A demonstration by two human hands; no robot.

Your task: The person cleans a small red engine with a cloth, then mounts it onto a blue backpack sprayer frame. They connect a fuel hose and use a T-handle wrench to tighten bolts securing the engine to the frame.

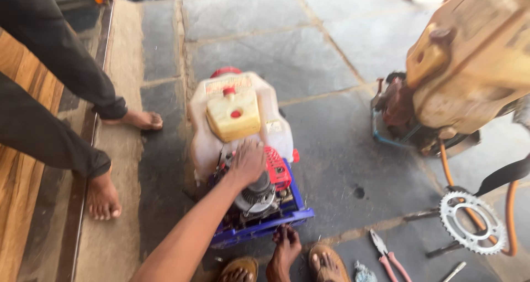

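Observation:
A power sprayer stands on the stone floor in front of me, with a white tank (201, 133), a cream fuel tank with a red cap (233, 115), a red-covered engine (276, 169) and a blue base frame (259, 229). My left hand (248, 160) lies flat on top of the engine with its fingers spread and grips nothing. My right hand (285, 248) is low at the front, and its fingers curl on the bottom edge of the blue frame. My sandalled feet (328, 262) are just below it.
Another person's bare feet (141, 119) and dark trouser legs stand at the left, beside a wooden bench (16, 177). A second sprayer with a yellowed tank (475, 67) is at the right. A toothed sprocket (472, 221), pink-handled pliers (386, 254) and an orange hose (510, 216) lie at the lower right.

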